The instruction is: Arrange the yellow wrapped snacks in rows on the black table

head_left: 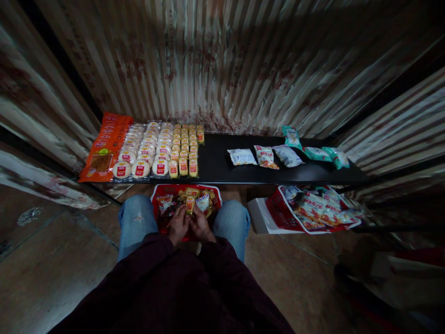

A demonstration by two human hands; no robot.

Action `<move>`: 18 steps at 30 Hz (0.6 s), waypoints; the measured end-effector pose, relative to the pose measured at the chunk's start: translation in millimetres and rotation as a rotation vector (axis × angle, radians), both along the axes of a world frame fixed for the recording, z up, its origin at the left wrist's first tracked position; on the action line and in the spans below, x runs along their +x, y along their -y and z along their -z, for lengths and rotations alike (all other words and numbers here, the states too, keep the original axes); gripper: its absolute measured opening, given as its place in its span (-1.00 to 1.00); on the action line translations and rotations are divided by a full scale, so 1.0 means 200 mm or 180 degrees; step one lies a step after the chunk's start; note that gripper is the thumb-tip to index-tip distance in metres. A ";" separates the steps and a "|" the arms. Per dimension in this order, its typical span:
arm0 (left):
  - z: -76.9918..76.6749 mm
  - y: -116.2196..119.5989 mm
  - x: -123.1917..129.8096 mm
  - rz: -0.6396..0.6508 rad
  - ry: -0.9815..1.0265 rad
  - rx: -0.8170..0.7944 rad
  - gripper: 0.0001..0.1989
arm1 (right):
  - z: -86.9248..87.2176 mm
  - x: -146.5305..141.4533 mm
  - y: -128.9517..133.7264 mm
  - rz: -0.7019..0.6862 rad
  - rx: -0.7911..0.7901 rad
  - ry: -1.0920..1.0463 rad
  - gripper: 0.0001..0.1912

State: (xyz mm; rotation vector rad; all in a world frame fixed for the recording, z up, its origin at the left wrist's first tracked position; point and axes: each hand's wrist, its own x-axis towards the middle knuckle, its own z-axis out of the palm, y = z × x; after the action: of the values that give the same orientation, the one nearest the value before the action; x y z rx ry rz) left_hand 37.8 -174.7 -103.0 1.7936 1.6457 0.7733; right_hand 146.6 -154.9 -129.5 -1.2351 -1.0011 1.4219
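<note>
Between my knees, my left hand (pixel 179 224) and my right hand (pixel 201 223) are both closed on a small yellow snack packet (pixel 189 204) with a red label. They hold it over a red basket with a white rim (pixel 153 200), which is full of mixed snack packets. A white packet with a striped edge (pixel 202 202) lies in the basket just beyond my right hand. On the black shelf (pixel 215 160) above, rows of similar yellow packets (pixel 183 167) stand beside rows of round white cracker packs (pixel 141 169).
A large orange bag (pixel 104 150) lies at the shelf's left end. Toward the right are white packets (pixel 242 157), a red-and-white packet (pixel 266 157) and green packets (pixel 317 153). Another red basket (pixel 281 215) of snacks rests by a white box (pixel 259 215). Striped curtains (pixel 208 69) surround the shelf.
</note>
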 end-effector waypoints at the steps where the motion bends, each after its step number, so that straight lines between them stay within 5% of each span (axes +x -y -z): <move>1: -0.01 0.00 0.00 -0.0016 -0.0007 0.0006 -0.60 | 0.00 0.00 0.00 0.0063 -0.0091 -0.0099 -0.53; 12: -0.08 -0.07 0.03 -0.0078 -0.0067 -0.0059 -0.72 | -0.03 -0.01 -0.02 0.0531 -0.0827 -0.1318 -0.61; 18: -0.02 -0.10 0.08 -0.0370 0.0144 -0.0244 -0.72 | -0.01 0.00 -0.02 0.0732 -0.0888 -0.1734 -0.58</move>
State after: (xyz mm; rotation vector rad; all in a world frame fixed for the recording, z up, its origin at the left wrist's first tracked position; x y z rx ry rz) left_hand 53.0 -155.1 -98.6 1.6282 1.7385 0.7850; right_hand 146.7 -151.2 -127.8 -1.0274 -0.2886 1.6237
